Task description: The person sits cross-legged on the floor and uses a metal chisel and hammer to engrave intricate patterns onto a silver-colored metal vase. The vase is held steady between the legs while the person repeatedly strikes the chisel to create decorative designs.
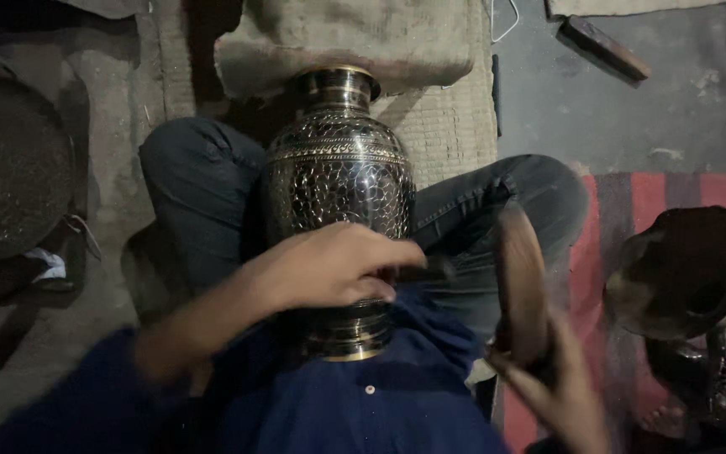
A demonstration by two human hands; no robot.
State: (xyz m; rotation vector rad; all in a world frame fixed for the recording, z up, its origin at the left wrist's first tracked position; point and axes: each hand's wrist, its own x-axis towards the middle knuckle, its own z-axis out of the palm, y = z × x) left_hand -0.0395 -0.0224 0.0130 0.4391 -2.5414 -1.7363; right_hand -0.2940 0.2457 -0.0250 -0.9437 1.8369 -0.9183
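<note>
Black-and-gold engraved metal vase, lying across lap; left hand curled on its lower body, right hand (blurred) right of vase, gripping flat wooden mallet.

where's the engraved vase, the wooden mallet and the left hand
engraved vase [338,181], head view, on its patterned belly
wooden mallet [521,282], head view, on the blurred broad head
left hand [338,265], head view, on the back of the hand resting on the vase
</note>
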